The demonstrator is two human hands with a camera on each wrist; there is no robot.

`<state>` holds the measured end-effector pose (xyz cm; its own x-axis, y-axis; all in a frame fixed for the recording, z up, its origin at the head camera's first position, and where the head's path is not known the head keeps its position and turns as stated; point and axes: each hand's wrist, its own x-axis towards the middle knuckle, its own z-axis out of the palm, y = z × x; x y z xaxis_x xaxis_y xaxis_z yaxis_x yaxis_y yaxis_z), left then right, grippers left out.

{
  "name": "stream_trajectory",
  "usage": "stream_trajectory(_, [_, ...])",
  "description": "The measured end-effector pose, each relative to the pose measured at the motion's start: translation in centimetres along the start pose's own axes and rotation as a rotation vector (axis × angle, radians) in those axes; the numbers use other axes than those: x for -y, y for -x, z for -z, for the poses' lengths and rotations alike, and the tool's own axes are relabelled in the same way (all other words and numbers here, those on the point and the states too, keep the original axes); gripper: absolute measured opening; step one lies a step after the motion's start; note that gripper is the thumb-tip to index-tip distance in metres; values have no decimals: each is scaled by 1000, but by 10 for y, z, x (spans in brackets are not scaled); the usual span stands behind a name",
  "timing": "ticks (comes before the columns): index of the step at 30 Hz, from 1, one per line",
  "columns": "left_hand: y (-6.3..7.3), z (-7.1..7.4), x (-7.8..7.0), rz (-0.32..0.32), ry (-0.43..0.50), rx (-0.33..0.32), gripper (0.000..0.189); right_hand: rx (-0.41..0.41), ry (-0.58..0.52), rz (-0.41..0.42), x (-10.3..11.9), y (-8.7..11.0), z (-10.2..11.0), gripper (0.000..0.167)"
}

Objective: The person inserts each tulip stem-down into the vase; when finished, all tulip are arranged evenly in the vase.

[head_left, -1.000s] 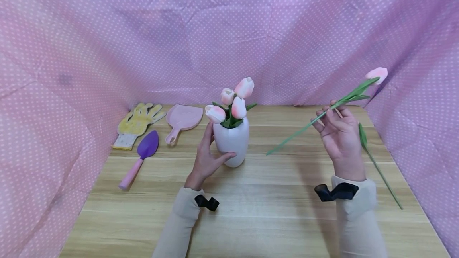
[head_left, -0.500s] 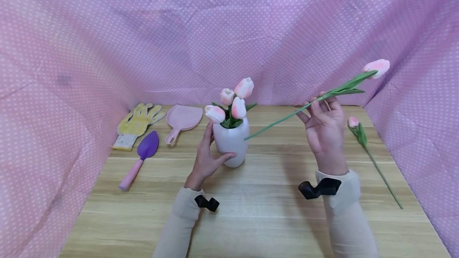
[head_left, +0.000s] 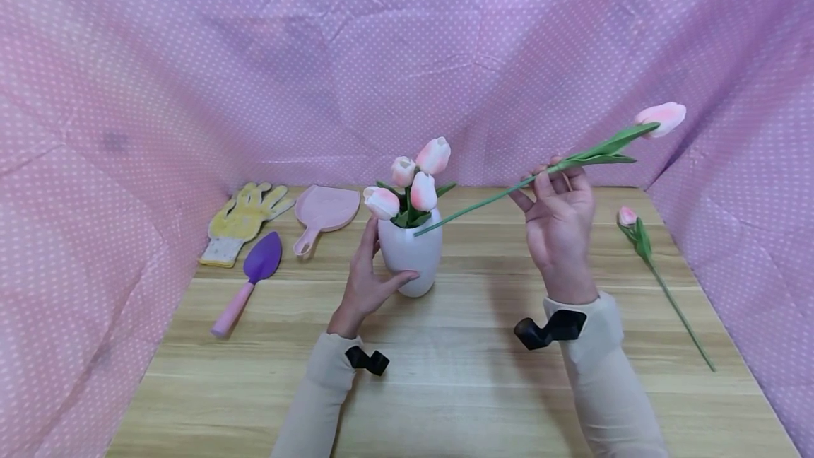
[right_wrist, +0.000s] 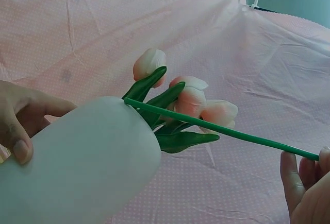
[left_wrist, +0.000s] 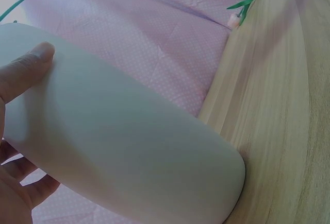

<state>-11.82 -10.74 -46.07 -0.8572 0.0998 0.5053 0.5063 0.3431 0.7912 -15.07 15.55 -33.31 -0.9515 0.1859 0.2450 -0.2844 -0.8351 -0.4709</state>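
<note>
A white vase (head_left: 410,256) stands upright on the wooden table, with several pink-and-white tulips (head_left: 424,191) in its mouth. My left hand (head_left: 372,281) grips the vase from its left side, thumb across the front, as the left wrist view shows too. Between the thumb and fingers of my right hand (head_left: 559,232) is the stem of another tulip (head_left: 661,119), pinched below its leaves. That stem slants down to the left, its lower end at the vase's rim in the head view; whether it touches is hard to tell. The right wrist view shows this green stem (right_wrist: 232,132) crossing before the leaves.
One more tulip (head_left: 668,288) lies at the table's right side. On the left are a yellow-and-white glove (head_left: 238,221), a pink dustpan-shaped scoop (head_left: 327,207) and a purple trowel (head_left: 262,256) with a pink handle. Pink dotted cloth (head_left: 407,55) hangs behind and at both sides.
My right hand has moved left and slightly up with the tulip, bringing its stem end from above the table to the vase's rim. The left hand and vase have stayed put.
</note>
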Motion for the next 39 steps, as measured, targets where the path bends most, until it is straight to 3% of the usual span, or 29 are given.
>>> stream_trajectory(9, [0, 0, -1, -3, -3, -7, 116, 39, 33, 26, -12, 3, -6, 17])
stream_trajectory(17, [0, 1, -1, -8, -7, -5, 117, 5, 91, 82, -21, 3, -9, 19])
stream_trajectory(23, [0, 0, -1, -3, -10, -7, 117, -1, 73, 137, -25, 4, -9, 25])
stream_trajectory(31, [-1, 0, 0, -13, -12, -5, 116, 40, 99, 256, -27, 7, -9, 22])
stream_trajectory(39, [-1, 0, 1, -17, -7, -3, 117, 170, 192, 320, -30, 9, -9, 21])
